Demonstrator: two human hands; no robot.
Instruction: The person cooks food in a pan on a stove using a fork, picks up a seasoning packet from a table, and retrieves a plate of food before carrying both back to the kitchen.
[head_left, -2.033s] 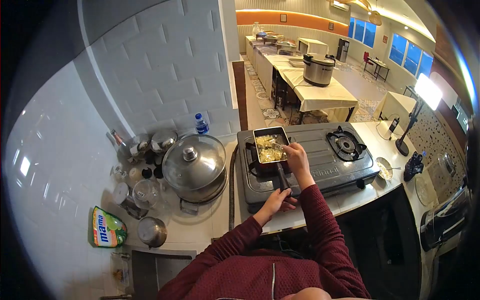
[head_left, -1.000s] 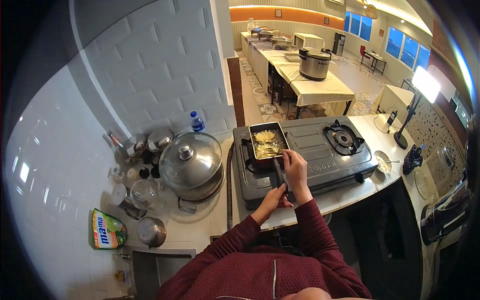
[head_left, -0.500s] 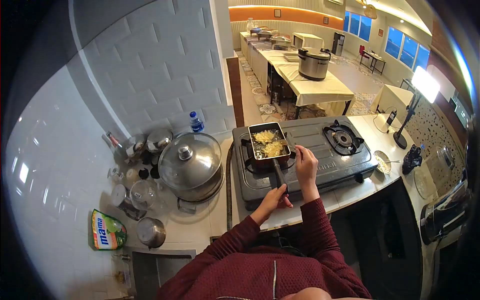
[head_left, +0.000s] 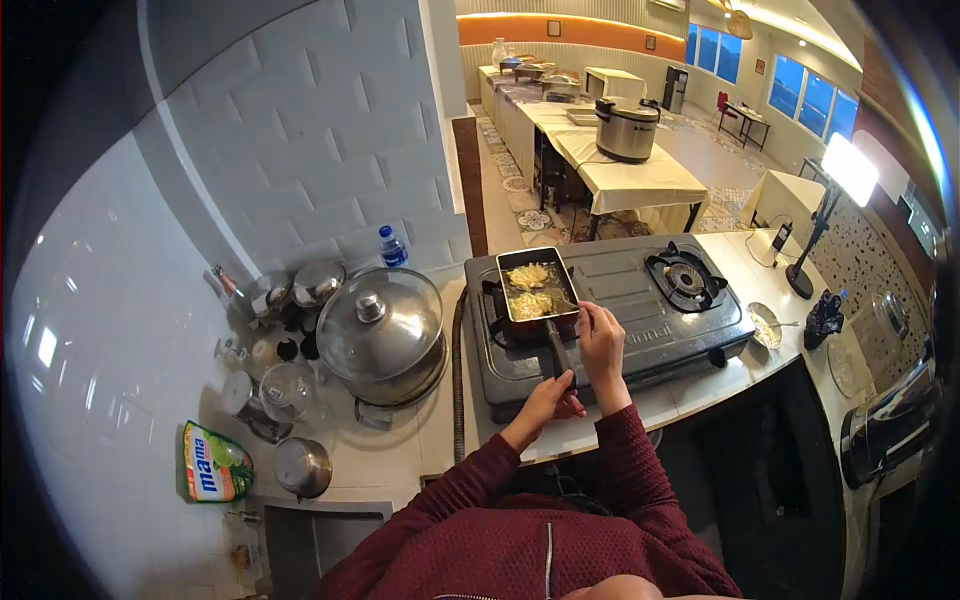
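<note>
A small rectangular frying pan [head_left: 503,285] stands on the left burner of the black gas stove [head_left: 620,262]. Two yellow, lumpy battered pieces lie in its oil: the upper fritter [head_left: 530,276] and the lower fritter [head_left: 530,304]. My left hand [head_left: 545,403] is wrapped round the pan's black handle [head_left: 558,350]. My right hand [head_left: 601,342] pinches a thin fork-like utensil [head_left: 566,299] at the pan's right near corner. Its tip reaches into the pan beside the lower fritter; its exact kind is hard to make out.
Left of the stove sits a large lidded pot [head_left: 380,325], with a bottle [head_left: 392,246] behind it. A small bowl [head_left: 766,326] and a lamp [head_left: 800,280] are on the right counter. A gas hose [head_left: 460,380] runs along the stove's left side.
My right hand has moved slightly left and down, and the utensil's tip has shifted toward the pan's near right corner. The lower fritter has shifted left. My left hand stays on the handle.
</note>
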